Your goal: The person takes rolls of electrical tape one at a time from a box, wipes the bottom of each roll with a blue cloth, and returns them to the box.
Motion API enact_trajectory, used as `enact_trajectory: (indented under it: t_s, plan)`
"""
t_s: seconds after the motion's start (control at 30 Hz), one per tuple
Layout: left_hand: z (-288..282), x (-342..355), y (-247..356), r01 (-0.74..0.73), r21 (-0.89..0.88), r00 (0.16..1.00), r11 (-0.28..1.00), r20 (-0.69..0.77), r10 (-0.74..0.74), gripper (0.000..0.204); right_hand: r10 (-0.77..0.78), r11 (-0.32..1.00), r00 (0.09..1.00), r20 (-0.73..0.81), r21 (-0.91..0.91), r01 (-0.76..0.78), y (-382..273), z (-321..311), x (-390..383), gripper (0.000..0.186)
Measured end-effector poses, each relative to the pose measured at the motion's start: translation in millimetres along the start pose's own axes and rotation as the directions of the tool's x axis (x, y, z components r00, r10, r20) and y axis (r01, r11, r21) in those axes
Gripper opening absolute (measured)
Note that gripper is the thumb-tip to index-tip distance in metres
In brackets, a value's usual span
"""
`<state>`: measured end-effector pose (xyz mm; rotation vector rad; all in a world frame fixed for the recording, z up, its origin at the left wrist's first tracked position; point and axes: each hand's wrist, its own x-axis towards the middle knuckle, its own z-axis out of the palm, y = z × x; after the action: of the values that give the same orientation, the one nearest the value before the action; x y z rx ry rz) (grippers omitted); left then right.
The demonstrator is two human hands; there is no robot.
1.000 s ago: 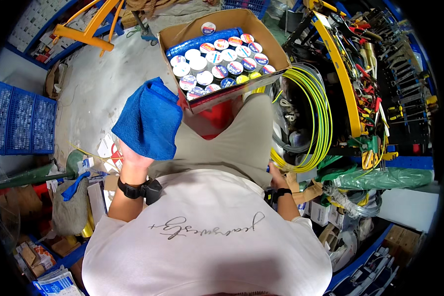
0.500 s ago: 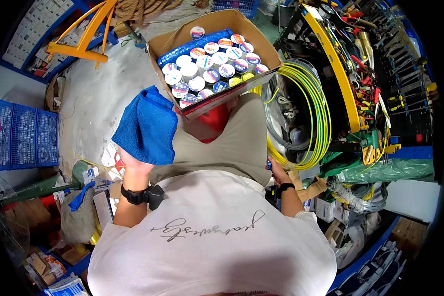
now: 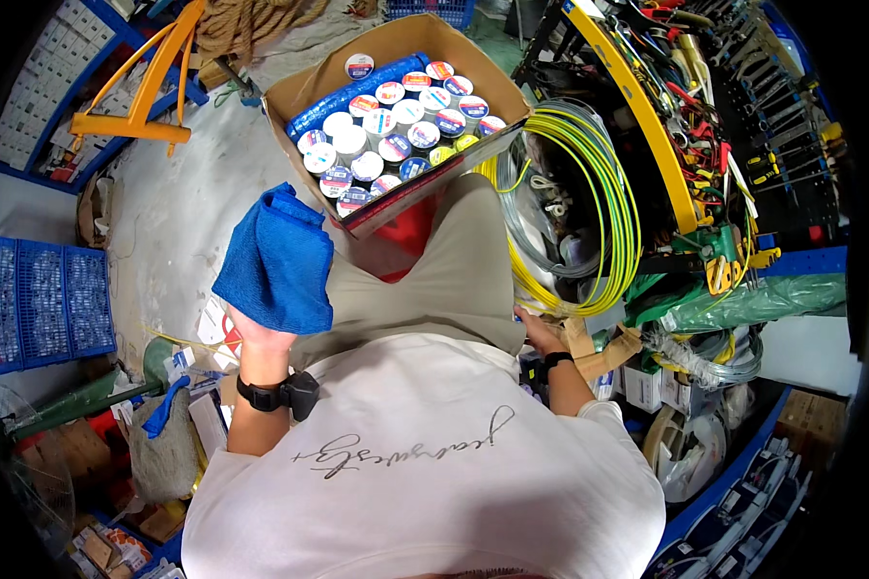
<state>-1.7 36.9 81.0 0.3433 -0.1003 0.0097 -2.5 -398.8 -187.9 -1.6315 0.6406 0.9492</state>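
A blue cloth (image 3: pixel 275 259) is in my left hand (image 3: pixel 259 333), draped over the fingers and hiding most of them. The cloth hangs loosely bunched, left of my thigh. Low beside my right thigh is my right hand (image 3: pixel 539 334), fingers bent inward and partly hidden by the trouser leg. A small pale bit shows at its fingertips; what it is cannot be made out. In front of my knees stands an open cardboard box (image 3: pixel 434 183), with several rolls of tape (image 3: pixel 379 122) topped by round labels and a blue wrapped bundle (image 3: pixel 343 104) inside.
Coiled yellow-green wire (image 3: pixel 620 232) lies right of my knee, beside a yellow-edged rack (image 3: pixel 637 116) of hand tools. Blue crates (image 3: pixel 43 299) stand at the left. An orange metal frame (image 3: pixel 135 125) and coiled rope (image 3: pixel 246 29) are at the far left.
The view has shifted, so the box and wire sit slightly further left and higher. My left hand still holds the cloth. A blue bit by my right fingertips no longer shows.
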Motion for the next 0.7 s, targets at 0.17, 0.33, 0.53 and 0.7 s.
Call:
enact_trajectory:
  t_s: [0.17,0.33,0.53,0.7]
  plan:
    - [-3,0,0,-0.01,0.016,1.0,1.0,-0.01,0.01,0.057,0.037,0.999,0.999,0.007,0.004,-0.038,17,-3,17,0.057]
    - [-3,-4,1,-0.039,0.028,0.994,0.999,-0.106,0.042,0.059,0.007,0.999,1.0,-0.008,-0.043,-0.008,5,-3,14,0.058]
    - [-9,-7,5,-0.009,0.003,0.994,1.0,-0.105,0.009,0.059,-0.033,0.998,0.999,0.008,-0.062,0.034,0,-2,18,0.059]
    - [-9,-8,5,0.034,-0.053,0.994,0.998,-0.101,-0.04,0.06,-0.083,0.99,0.996,0.022,-0.113,0.085,-21,8,-1,0.061]
